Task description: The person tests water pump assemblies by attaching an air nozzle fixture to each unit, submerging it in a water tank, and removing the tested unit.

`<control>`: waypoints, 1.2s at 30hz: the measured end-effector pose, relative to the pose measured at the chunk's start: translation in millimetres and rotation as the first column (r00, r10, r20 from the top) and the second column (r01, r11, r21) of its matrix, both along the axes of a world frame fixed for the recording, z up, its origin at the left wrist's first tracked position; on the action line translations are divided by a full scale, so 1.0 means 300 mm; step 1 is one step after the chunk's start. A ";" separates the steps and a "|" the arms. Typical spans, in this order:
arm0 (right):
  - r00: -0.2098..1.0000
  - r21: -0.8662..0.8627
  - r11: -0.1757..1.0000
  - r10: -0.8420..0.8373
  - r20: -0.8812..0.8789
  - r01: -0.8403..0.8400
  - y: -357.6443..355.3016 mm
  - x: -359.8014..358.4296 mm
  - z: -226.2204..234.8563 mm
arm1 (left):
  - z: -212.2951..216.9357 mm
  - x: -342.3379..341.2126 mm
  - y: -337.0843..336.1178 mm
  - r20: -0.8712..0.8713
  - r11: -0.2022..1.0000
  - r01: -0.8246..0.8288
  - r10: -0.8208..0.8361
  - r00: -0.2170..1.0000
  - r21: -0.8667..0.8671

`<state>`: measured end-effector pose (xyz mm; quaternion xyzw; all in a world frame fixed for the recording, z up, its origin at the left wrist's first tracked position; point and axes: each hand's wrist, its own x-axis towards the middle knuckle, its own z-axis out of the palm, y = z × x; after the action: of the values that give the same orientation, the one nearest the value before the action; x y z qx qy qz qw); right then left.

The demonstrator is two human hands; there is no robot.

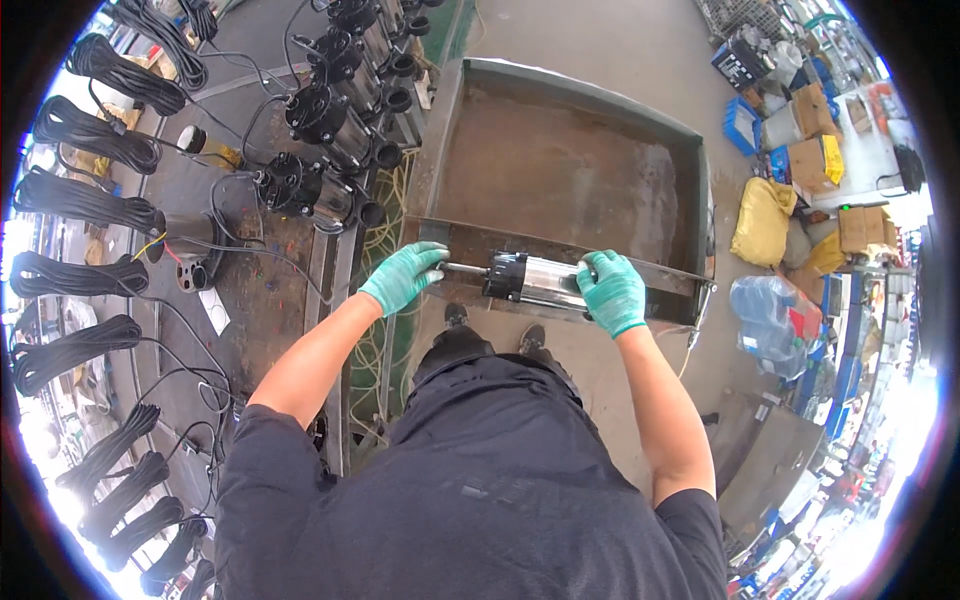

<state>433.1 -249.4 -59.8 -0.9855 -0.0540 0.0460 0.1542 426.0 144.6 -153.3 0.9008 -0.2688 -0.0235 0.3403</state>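
On the far left, bundles of coiled black cable [92, 200] lie one after another in a long row. To the right of them, a white paper sheet [214, 311] is on the dark, stained workbench [268, 335]. Along the right border of this bench stand several pumps [318, 190] with black heads and shiny steel bodies, arranged in a line.

Next comes the left hand [405, 278], in a green glove; its fingers are closed around the outer end of a thin metal shaft [466, 268]. This shaft goes into the black end of a steel-cased motor [548, 280], which lies sideways between the two hands, at the near side of a wide metal tank [560, 150]. I cannot tell if the motor is resting on the tank or only held over it. The tank's bottom is brown and looks wet.

The right hand [612, 292], also in a green glove, is grasping the right end of the motor, with the fingers bent over it.

Farther right, on the floor side, there are a blue crate [745, 150], a yellow sack [765, 222], clear plastic bags [768, 322] and a cardboard box [812, 110].
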 end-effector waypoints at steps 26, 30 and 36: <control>1.000 -0.028 1.000 0.009 0.001 -0.009 0.002 0.003 -0.006 | -0.018 -0.014 -0.078 -0.127 0.915 -0.254 0.225 0.966 -0.314; 0.999 -0.021 0.999 0.025 0.021 -0.025 0.000 0.000 -0.008 | -0.008 -0.002 -0.056 -0.106 0.985 -0.163 0.158 0.982 -0.049; 1.000 -0.028 0.999 0.021 0.010 -0.020 -0.002 0.000 -0.010 | 0.029 0.055 -0.111 -0.965 0.695 -0.718 0.161 0.206 -0.037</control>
<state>433.1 -250.0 -63.0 -0.9872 -0.0643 0.0433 0.1396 442.6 111.4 -144.6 0.6437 0.2549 -0.3476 0.6324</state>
